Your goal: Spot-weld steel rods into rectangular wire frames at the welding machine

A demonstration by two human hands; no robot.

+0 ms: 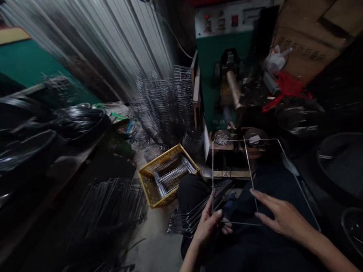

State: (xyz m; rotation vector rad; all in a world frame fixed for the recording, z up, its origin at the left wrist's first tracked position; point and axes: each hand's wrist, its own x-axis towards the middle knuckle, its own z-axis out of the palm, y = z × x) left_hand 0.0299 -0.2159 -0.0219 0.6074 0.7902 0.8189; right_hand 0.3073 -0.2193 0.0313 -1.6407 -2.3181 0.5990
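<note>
A thin rectangular wire frame (pixel 248 161) with a cross wire down its middle is held over my lap. My left hand (pixel 206 223) is closed round its left side near the lower corner. At the middle wire, my right hand (pixel 276 212) has its fingertips and thumb against the metal, in a loose pinch. The frame's top bar reaches in front of a green machine (pixel 208 73). A stack of bent wire pieces (pixel 188 219) lies by my left leg, partly hidden by my left hand.
A yellow plastic crate (pixel 144 186) with wire frames inside stands to the left. Behind it, tall stacks of wire pieces (pixel 158 100) lean by the corrugated wall (pixel 112 38). Small dishes (pixel 221 137) sit below the machine. Dark tubs (pixel 338 172) line the right side.
</note>
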